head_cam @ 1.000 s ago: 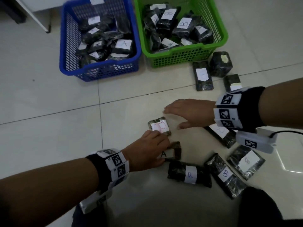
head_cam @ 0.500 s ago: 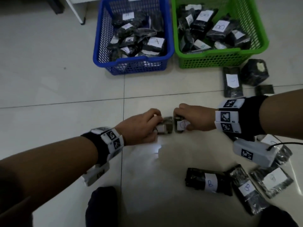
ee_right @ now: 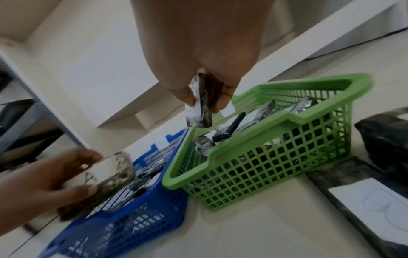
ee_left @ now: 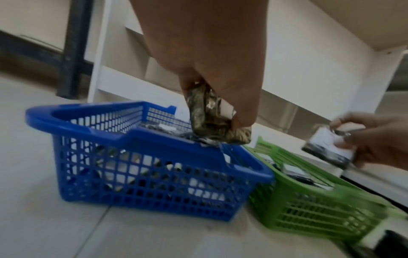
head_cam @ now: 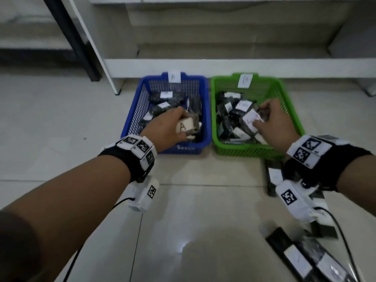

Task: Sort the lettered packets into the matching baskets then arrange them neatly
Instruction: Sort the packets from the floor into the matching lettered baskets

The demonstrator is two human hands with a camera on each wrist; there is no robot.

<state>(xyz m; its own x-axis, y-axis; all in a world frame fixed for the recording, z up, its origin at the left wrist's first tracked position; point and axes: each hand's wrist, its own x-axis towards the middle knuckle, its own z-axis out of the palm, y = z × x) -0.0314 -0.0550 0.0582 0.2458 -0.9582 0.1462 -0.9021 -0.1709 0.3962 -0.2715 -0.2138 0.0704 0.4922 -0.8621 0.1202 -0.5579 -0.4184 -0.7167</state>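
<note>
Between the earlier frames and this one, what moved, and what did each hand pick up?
Both hands lifted their small packets off the floor: the left hand now holds the A packet over the blue basket, the right hand holds its packet over the green basket. Both baskets stayed side by side.

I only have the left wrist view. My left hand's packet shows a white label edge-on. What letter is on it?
Observer: The head view shows an A on the packet in the left hand.
Operator: Is it over the right basket?
Observer: Yes, it is over the blue basket, whose back tag looks like an A.
Operator: Any packets left to sort?
Observer: Yes, several packets lie on the floor at your right.
</note>
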